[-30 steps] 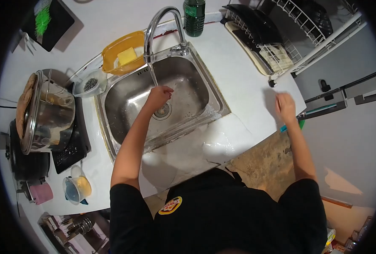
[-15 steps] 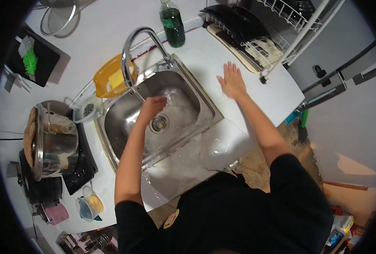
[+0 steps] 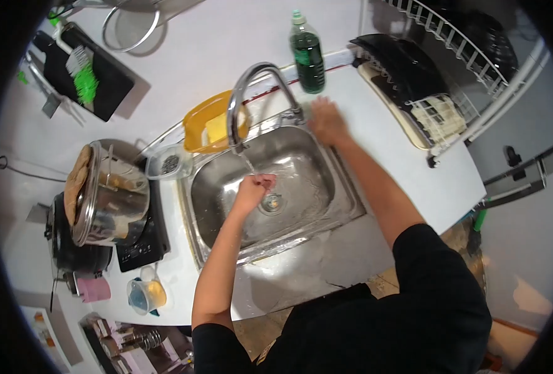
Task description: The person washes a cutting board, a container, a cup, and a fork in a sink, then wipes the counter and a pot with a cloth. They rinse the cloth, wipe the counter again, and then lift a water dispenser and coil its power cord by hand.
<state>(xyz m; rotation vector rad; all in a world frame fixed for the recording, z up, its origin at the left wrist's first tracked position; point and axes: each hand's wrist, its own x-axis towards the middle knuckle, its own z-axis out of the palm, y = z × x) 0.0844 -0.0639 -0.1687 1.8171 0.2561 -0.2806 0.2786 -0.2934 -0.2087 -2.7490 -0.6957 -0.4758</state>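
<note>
A thin stream of water falls from the curved chrome faucet (image 3: 234, 106) into the steel sink (image 3: 211, 215). Under that stream, my left hand (image 3: 256, 190) is curled with its fingers drawn together; I see no object in it. My right hand (image 3: 328, 123), slightly smeared by motion, lies with fingers stretched out on the wet white counter (image 3: 376, 168), just right of the faucet base. Behind its fingertips stands a bottle of dark green liquid (image 3: 308, 62). Water also lies along the front counter edge.
Left of the faucet are a yellow basin (image 3: 192, 128) with a yellow sponge (image 3: 217, 128) and a clear container (image 3: 158, 163) with a metal scrubber. A large steel pot (image 3: 123, 196) stands farther left. A dish rack (image 3: 469, 118) stands at the right.
My right hand has moved from the right part of the counter toward the faucet base. My left hand stays curled over the sink. The camera view has shifted.
</note>
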